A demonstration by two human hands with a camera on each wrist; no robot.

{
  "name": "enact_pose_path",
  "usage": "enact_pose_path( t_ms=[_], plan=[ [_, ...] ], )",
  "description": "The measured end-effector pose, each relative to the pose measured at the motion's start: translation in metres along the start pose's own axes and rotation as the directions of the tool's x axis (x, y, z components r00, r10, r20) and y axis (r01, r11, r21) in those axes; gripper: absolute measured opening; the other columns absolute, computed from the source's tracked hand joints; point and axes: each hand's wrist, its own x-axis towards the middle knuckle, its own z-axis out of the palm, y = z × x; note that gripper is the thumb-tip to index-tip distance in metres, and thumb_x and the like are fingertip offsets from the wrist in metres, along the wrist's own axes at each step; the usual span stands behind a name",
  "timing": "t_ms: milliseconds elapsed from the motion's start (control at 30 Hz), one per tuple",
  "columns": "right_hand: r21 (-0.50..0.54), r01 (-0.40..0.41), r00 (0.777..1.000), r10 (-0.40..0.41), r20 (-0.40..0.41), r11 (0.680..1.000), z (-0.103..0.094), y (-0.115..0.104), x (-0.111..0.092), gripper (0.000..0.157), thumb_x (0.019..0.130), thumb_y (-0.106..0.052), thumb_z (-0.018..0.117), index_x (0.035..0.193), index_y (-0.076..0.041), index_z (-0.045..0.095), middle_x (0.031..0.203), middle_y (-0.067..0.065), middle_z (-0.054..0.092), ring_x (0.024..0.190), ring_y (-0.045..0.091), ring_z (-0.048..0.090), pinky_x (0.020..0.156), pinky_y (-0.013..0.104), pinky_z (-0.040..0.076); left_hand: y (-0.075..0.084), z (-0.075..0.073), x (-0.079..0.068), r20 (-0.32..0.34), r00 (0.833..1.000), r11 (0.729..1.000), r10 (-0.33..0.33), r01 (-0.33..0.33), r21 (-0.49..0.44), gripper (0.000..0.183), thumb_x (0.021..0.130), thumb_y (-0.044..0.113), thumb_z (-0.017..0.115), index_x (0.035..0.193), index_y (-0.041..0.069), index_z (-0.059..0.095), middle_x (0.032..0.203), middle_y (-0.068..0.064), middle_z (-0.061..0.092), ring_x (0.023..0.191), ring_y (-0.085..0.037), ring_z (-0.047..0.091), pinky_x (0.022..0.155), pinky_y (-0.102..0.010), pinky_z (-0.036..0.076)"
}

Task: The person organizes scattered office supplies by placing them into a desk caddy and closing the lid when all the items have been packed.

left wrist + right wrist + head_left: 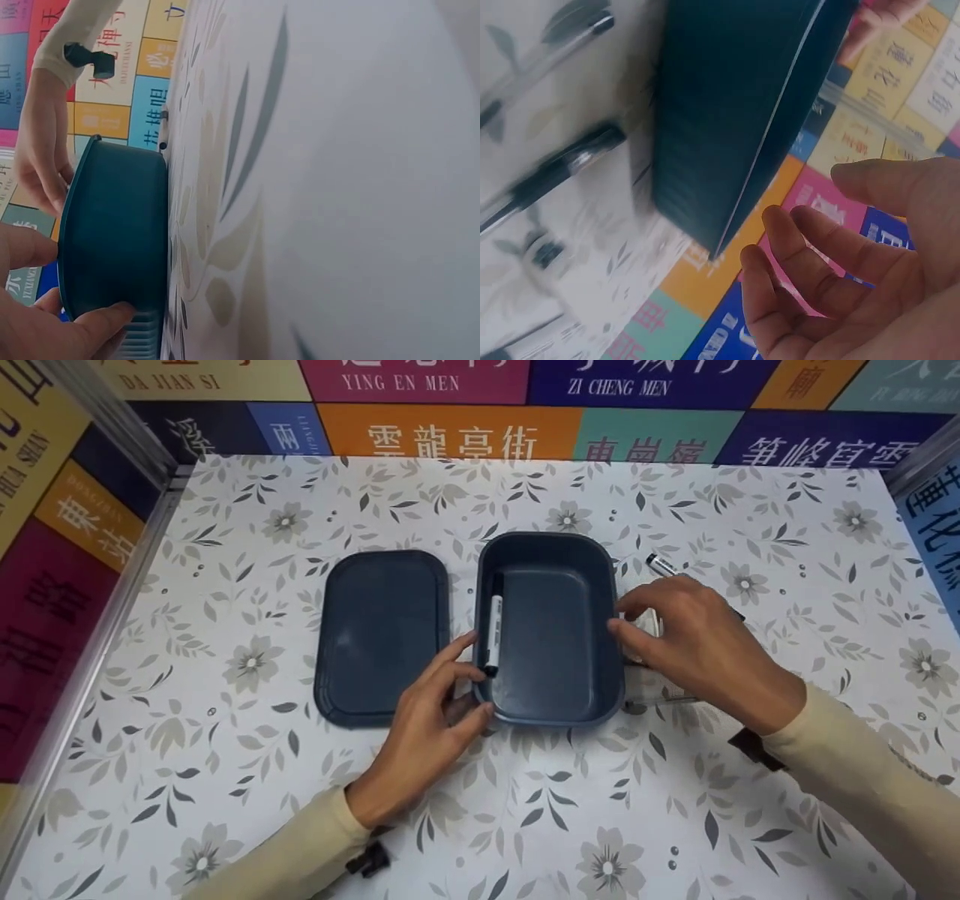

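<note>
A dark blue rectangular box [547, 652] stands uncovered in the head view, with a white marker [495, 634] inside along its left wall. My left hand [431, 720] holds the box at its near left corner, with the thumb on the near side and fingers along the left side. In the left wrist view, fingers [105, 319] press its outer wall. My right hand [697, 641] hovers by the right rim, fingers loosely bent. The right wrist view has a gap between the right hand [840, 277] and the box [720, 112], with nothing held.
Left of the box lies its dark blue lid [382, 637]. Beyond the right hand is a black-and-white marker [660, 564], partly hidden. Pens [562, 172] lie right of the box, and a pale see-through item [660, 688] sits partly under the right hand. Printed panels [450, 431] border the table.
</note>
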Motion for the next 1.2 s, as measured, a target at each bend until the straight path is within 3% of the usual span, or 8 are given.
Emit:
enact_pose_path(
  t_ms=[133,300,400,533,833,1033,1200],
  plan=[
    [0.018,-0.027,0.999,0.027,-0.022,0.999,-0.006,0.011,-0.011,0.011,0.102,-0.015,0.081,0.106,-0.005,0.083,0.104,0.012,0.081,0.108,0.035,0.070,0.093,0.053,0.052,0.000,0.000,0.000,-0.004,1.000,1.000,0.011,-0.011,0.012,0.025,0.096,-0.003,0.078,0.119,0.000,0.067,0.173,-0.004,0.044,0.090,-0.026,0.061,0.088,-0.031,0.061],
    [0.010,-0.068,0.998,0.068,0.003,0.998,-0.007,0.027,-0.024,0.010,0.102,-0.013,0.080,0.105,-0.004,0.083,0.107,0.013,0.081,0.111,0.036,0.069,0.095,0.053,0.051,0.000,-0.001,-0.001,-0.007,1.000,0.998,0.025,-0.024,0.054,0.026,0.097,-0.002,0.079,0.119,0.001,0.065,0.172,-0.005,0.046,0.074,-0.023,0.053,0.076,-0.028,0.057],
    [-0.008,-0.063,0.997,0.063,0.037,0.998,-0.003,0.036,-0.031,0.008,0.101,-0.011,0.080,0.103,-0.004,0.083,0.104,0.011,0.081,0.109,0.036,0.069,0.094,0.052,0.052,0.000,-0.001,-0.001,-0.007,1.000,0.999,0.025,-0.025,0.041,0.026,0.096,-0.003,0.079,0.116,0.000,0.063,0.172,-0.007,0.046,0.079,-0.024,0.057,0.086,-0.029,0.062],
    [-0.045,-0.013,0.995,0.017,0.097,0.999,0.004,0.044,-0.038,0.006,0.097,-0.007,0.083,0.102,-0.003,0.082,0.098,0.008,0.080,0.102,0.035,0.069,0.088,0.051,0.053,0.000,-0.001,-0.001,-0.009,1.000,0.999,0.026,-0.026,0.028,0.027,0.095,-0.004,0.079,0.116,-0.001,0.063,0.172,-0.008,0.046,0.095,-0.028,0.064,0.096,-0.036,0.063],
    [-0.130,0.135,0.964,-0.100,0.246,0.982,0.006,0.053,-0.055,0.018,0.090,-0.004,0.086,0.107,-0.004,0.082,0.103,0.009,0.078,0.105,0.035,0.067,0.086,0.054,0.058,-0.001,-0.001,0.000,-0.017,0.999,0.997,0.044,-0.043,0.066,0.030,0.094,-0.002,0.081,0.119,-0.001,0.065,0.170,-0.009,0.049,0.097,-0.026,0.067,0.089,-0.033,0.064],
    [-0.192,0.264,0.942,-0.210,0.262,0.945,0.007,0.059,-0.063,0.023,0.079,0.003,0.090,0.093,-0.012,0.080,0.089,0.001,0.073,0.091,0.028,0.064,0.075,0.047,0.056,-0.001,-0.001,0.000,-0.017,0.998,0.996,0.058,-0.056,0.073,0.029,0.094,-0.003,0.081,0.119,-0.002,0.065,0.170,-0.008,0.050,0.092,-0.026,0.066,0.082,-0.031,0.063],
    [-0.204,0.304,0.934,-0.248,0.259,0.931,0.007,0.063,-0.067,0.027,0.074,0.005,0.091,0.092,-0.012,0.079,0.088,0.002,0.073,0.089,0.030,0.066,0.074,0.048,0.056,-0.002,-0.001,0.000,-0.018,0.998,0.995,0.058,-0.056,0.078,0.029,0.094,-0.003,0.081,0.118,-0.002,0.065,0.170,-0.007,0.049,0.091,-0.025,0.065,0.082,-0.029,0.062]
  ],
)
